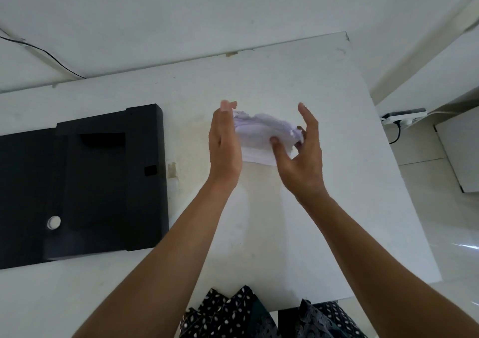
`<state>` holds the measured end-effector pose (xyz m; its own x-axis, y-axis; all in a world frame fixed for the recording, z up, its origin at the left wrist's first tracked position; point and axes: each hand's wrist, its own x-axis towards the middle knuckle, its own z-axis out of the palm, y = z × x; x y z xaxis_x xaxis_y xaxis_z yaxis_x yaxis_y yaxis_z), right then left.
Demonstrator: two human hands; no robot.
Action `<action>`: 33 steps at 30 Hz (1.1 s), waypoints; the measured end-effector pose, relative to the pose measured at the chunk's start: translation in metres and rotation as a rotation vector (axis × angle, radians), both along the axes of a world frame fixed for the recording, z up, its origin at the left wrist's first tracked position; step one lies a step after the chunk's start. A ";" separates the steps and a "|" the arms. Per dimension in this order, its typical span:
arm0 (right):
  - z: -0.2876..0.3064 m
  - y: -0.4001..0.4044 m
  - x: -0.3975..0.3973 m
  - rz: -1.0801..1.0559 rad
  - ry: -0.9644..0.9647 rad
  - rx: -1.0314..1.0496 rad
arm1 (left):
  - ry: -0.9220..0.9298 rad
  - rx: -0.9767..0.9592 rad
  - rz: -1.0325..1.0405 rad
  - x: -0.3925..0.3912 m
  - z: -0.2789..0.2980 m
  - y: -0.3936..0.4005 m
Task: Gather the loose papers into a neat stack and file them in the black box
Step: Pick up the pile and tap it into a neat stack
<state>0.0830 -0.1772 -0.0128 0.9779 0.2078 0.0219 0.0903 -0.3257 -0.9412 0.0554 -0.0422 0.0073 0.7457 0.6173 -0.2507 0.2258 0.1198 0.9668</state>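
Note:
A bundle of white papers (256, 135) stands on edge over the white table (298, 234), held between both hands; its top edges look uneven and blurred. My left hand (224, 145) lies flat against the bundle's left side with straight fingers. My right hand (303, 161) grips the right side, thumb on the front sheet and fingers curled round the edge. The black box (103, 187) lies open on the table's left part, apart from both hands, with a round white button (54, 222) on its flap.
The table ends close to the right of my right hand, with tiled floor beyond. A white power strip (404, 116) with a cable lies on the floor there. A black cable (51, 57) runs along the wall at the back left. Patterned clothing (233, 314) shows at the near edge.

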 end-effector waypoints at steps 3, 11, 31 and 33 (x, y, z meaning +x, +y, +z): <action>0.008 0.009 0.009 -0.137 0.159 0.135 | -0.069 0.020 -0.094 -0.011 -0.003 -0.001; 0.016 0.010 0.004 -0.066 0.032 0.164 | -0.022 0.419 -0.122 -0.021 -0.012 0.011; 0.007 0.014 0.001 -0.144 0.179 0.222 | 0.192 0.423 -0.128 -0.037 -0.048 0.018; 0.005 0.013 0.003 -0.155 0.179 0.205 | 0.221 0.397 -0.171 -0.041 -0.051 0.021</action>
